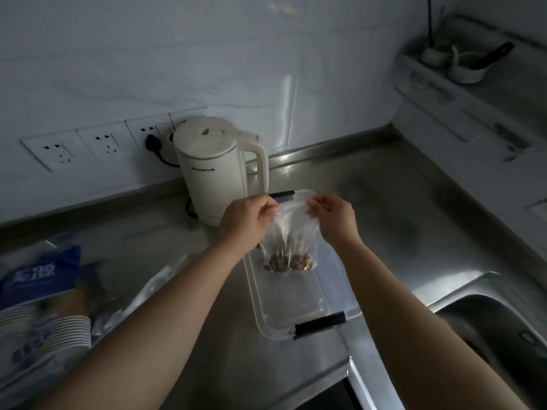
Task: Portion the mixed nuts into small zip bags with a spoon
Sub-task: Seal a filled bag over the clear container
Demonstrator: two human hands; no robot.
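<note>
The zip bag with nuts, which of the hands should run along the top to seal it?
Probably the right hand. Both hands pinch the top edge of the zip bag, and the left hand sits nearer its corner, so it can anchor.

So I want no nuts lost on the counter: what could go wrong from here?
1. Both hands, left hand and right hand, only pinch the zip bag by its top edge; a slip would drop it.
2. The nuts hang above the clear container; with the top possibly unsealed, tilting could spill them.
3. The sink lies close by.
</note>
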